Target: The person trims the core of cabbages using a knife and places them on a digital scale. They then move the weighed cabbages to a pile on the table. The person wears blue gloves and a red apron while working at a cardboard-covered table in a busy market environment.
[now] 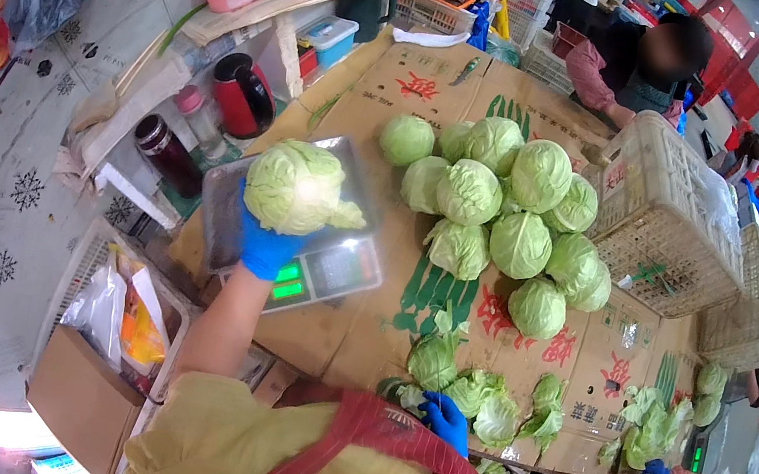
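My left hand (267, 242), in a blue glove, grips a green cabbage (282, 187) from below and the near side. The cabbage is above the metal pan of a digital scale (222, 211); whether it touches the pan cannot be told. The scale's display (289, 282) glows green. My right hand (445, 420), also blue-gloved, is low at the table's near edge. Beside it lie another cabbage (432, 363) and loose cabbage leaves (496, 418). Its fingers are curled, and whether they hold something is unclear. Several trimmed cabbages (519, 245) are heaped on the cardboard-covered table (352, 308).
Plastic crates (669, 263) stand at the right. A knife (466, 71) lies at the far side. Left are a red kettle (241, 97), a thermos (167, 155) and a bin (183, 332). Co-workers (625, 75) are across the table and at right, one with a gloved hand (655, 473).
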Demonstrator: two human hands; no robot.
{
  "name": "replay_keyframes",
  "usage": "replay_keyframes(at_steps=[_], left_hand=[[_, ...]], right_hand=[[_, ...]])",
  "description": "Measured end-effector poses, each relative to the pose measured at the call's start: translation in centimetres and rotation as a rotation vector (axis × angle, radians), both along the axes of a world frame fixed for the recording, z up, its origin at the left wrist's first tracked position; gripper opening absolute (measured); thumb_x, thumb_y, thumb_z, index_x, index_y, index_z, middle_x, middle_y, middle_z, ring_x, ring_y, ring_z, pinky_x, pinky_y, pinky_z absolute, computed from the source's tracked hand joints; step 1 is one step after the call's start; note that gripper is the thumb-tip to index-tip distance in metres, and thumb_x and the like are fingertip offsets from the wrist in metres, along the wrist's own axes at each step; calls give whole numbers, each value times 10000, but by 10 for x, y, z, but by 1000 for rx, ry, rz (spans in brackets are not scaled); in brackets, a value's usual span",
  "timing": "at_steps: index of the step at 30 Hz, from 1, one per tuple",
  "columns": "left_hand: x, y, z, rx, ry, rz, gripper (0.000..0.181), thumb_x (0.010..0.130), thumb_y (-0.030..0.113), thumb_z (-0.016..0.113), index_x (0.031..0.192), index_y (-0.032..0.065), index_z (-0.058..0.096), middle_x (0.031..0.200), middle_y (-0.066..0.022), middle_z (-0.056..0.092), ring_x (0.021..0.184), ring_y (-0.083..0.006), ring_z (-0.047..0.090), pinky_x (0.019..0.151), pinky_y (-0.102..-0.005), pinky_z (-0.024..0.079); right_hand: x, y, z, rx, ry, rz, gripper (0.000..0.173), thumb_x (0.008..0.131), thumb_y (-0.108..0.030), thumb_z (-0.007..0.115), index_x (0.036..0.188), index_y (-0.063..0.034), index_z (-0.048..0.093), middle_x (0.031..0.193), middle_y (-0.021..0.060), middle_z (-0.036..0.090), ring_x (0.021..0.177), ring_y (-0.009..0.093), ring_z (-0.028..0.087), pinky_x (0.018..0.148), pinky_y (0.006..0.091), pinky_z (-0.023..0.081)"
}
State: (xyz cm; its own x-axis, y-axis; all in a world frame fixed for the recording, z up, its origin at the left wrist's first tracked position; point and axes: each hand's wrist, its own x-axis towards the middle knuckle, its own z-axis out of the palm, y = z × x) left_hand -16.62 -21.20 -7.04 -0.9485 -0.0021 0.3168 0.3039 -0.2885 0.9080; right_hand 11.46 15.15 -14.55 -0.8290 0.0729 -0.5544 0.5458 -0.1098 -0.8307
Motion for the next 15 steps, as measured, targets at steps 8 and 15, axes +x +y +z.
replay_keyframes(at_steps=[8,15], left_hand=[[-21,65,24,184,-120,-277,526,961,356,453,1409,102,346,1370,-121,480,1259,-295,460,1082,-478,348],[9,107,-24,354,-443,-536,628,938,518,417,1411,106,394,1429,-118,434,1310,-286,414,1116,-466,302]], right_hand=[[0,7,-7,-40,-30,-73,312,947,-188,574,1234,-66,577,979,52,662,723,103,570,642,242,473],[-47,7,51,-311,101,-189,410,966,-255,528,1321,-55,493,978,87,656,802,130,596,650,248,490]])
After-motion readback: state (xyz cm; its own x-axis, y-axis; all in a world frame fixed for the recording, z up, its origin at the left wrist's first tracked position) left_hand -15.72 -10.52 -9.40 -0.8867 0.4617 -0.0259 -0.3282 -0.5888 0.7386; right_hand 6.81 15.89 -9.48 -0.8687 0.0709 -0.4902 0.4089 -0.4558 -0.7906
